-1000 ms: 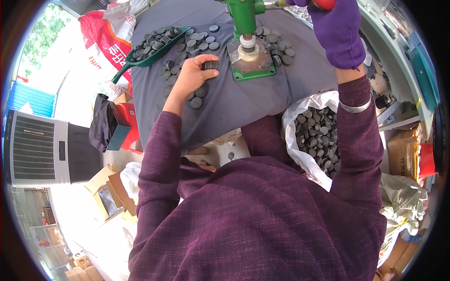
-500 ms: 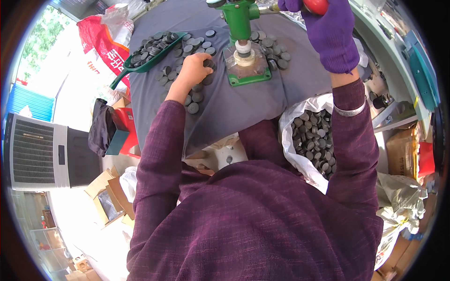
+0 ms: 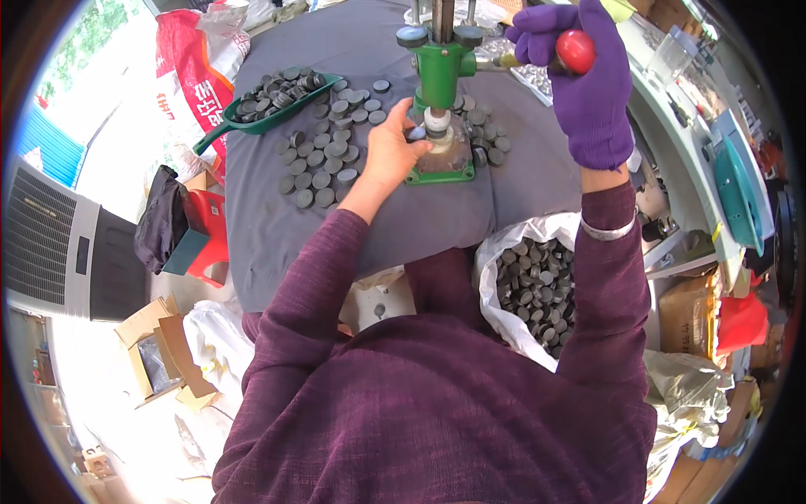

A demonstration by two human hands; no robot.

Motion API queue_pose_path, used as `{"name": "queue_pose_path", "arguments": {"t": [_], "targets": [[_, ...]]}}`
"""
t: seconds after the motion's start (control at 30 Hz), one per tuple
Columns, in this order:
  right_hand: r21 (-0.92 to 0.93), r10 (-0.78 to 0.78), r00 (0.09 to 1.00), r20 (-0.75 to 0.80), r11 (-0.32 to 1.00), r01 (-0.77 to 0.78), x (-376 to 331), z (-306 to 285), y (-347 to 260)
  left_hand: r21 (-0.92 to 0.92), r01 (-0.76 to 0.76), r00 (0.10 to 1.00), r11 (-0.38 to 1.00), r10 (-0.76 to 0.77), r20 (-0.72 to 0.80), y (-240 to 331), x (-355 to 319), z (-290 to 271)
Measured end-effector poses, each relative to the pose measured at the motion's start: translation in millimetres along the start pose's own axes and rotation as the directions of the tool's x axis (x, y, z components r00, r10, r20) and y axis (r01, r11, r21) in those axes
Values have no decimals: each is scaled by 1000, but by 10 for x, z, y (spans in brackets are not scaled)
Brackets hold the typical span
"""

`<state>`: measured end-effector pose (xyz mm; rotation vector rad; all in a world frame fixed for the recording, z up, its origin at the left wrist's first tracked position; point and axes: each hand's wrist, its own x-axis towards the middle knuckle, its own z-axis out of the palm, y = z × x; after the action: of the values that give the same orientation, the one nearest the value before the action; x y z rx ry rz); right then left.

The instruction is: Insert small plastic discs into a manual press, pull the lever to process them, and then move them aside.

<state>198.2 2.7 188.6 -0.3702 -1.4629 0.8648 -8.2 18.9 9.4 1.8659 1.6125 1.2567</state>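
Two hands up at one green press (image 3: pixel 439 80): the left hand (image 3: pixel 390 155), bare, curves its thumb and fingers apart right beside the press's punch, and whether a disc sits between them I cannot tell; the right hand (image 3: pixel 596 109), in one purple glove, has its fingers closed round the lever at its single red knob (image 3: pixel 578 52).

Sweeping from the left now: one grey air cooler (image 3: pixel 50 244), then one red-and-white sack (image 3: pixel 189 76), and one black bag (image 3: pixel 164 214) on one red container (image 3: pixel 207 225). Onto the grey cloth (image 3: pixel 260 252), and here's one green scoop (image 3: pixel 220 130) heaped with dark discs, too many to count! Just right of it, a scatter of loose discs (image 3: pixel 321 179), roughly thirty, some overlapping, reaching down near the left forearm.

Centre stage, the press stands upright, two dark round knobs (image 3: pixel 412 36) at its top, one green-edged base plate (image 3: pixel 445 177) below. Tucked just beside it, a second cluster of discs (image 3: pixel 487 133), a dozen or more, partly hidden. Below the table edge, one white sack (image 3: pixel 487 273) brims with discs past counting. One bangle (image 3: pixel 609 233) circles the right wrist; far right, one teal basin (image 3: pixel 739 189).
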Motion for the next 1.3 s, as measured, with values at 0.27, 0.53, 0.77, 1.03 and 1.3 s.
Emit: {"name": "queue_pose_path", "arguments": {"t": [0.27,0.53,0.77,1.03,1.3], "targets": [[-1,81,996,25,997,-81,15,-62,-11,9,-14,996,1000,15,-88,70,-26,221],[-9,100,994,-32,995,-100,-4,5,-30,-65,-17,997,998,12,-72,-10,-92,163],[12,65,998,26,998,-66,10,-86,28,-140,59,998,988,-64,-29,-31,-58,125],[-342,-169,968,187,912,225,68,-120,-78,-52,90,992,995,-94,-88,9,29,336],[-305,-100,982,158,941,144,148,-9,-224,-147,103,995,984,-104,3,-15,102,307]]}}
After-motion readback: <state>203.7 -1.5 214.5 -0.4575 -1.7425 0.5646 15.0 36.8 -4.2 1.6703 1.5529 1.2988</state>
